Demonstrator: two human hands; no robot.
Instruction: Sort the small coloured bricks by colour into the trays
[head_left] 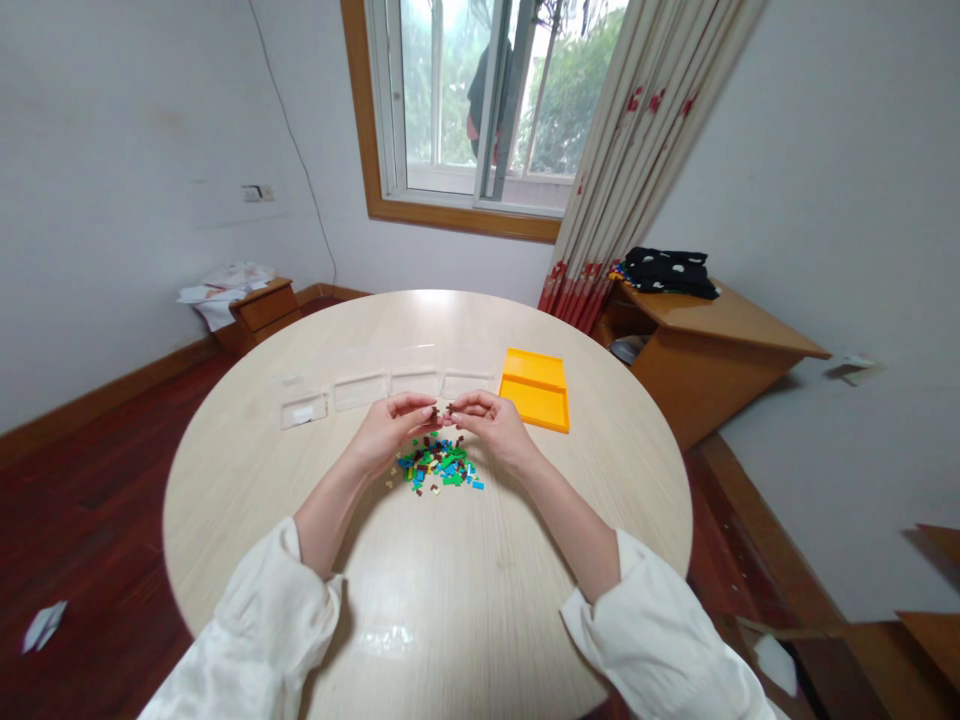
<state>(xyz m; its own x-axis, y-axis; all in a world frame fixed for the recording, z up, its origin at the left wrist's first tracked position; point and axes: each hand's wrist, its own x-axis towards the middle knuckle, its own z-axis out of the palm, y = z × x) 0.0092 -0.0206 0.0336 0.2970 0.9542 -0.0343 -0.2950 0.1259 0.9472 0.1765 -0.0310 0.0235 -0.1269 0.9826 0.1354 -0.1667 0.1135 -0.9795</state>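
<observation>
Both hands are raised just beyond a pile of small building bricks [442,462] in green, blue, brown, yellow and cream. My left hand [391,425] pinches a small dark brown brick [434,412] between thumb and fingers. A second dark brown brick [450,408] is pinched in my right hand [495,425]. The fingertips face each other with a narrow gap between them. The bricks' exact shapes are too small to make out, and the fingers partly cover them.
Behind my hands, several clear plastic boxes [360,391] stand in a row on the round table [450,600]. A smaller clear box [304,411] holds something white at the left. An open yellow case [544,408] lies right of my hands. Beyond the table stands a wooden desk [720,345].
</observation>
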